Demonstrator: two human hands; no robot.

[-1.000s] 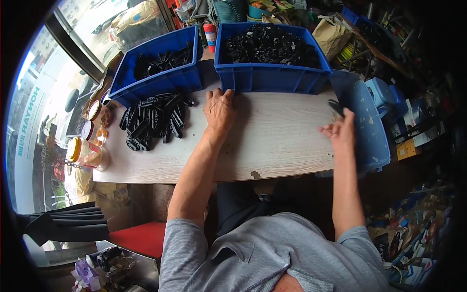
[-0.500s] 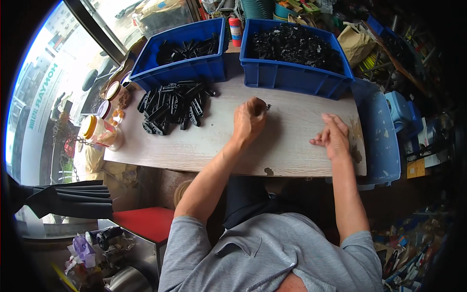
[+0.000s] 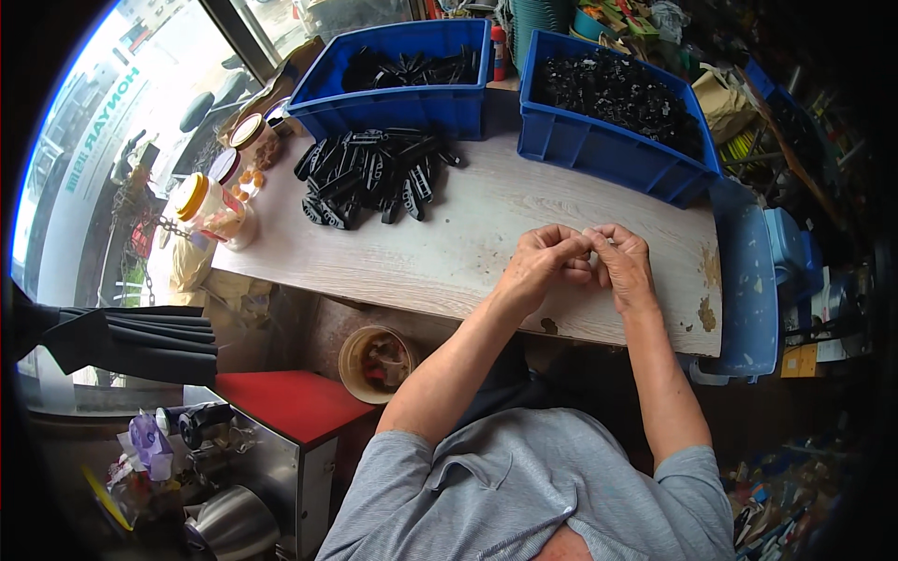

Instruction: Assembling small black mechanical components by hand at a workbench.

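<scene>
Above the front right part of the table [image 3: 449,252], my left hand [image 3: 541,266] and my right hand [image 3: 627,265] meet at the fingertips. Both are closed in a pinch, thumbs and forefingers touching. Whatever they hold is too small or too covered by the fingers to make out. Left of them lies a loose pile of long black plastic pieces [image 3: 369,178]. Behind the pile, a blue bin [image 3: 393,114] contains more black pieces. A second blue bin [image 3: 608,154], farther right, is heaped with small black parts [image 3: 622,98].
Jars with lids, one of them a yellow-capped jar [image 3: 208,208], line the table's left end. Below the front edge is a waste bucket [image 3: 351,374] beside a red-topped cabinet [image 3: 281,404]. A pale blue plastic tub [image 3: 748,290] adjoins the right edge.
My left hand, which held a small black part, has moved right and nearer to me. My right hand has come in from the right, and the fingertips now meet. The view has shifted.
</scene>
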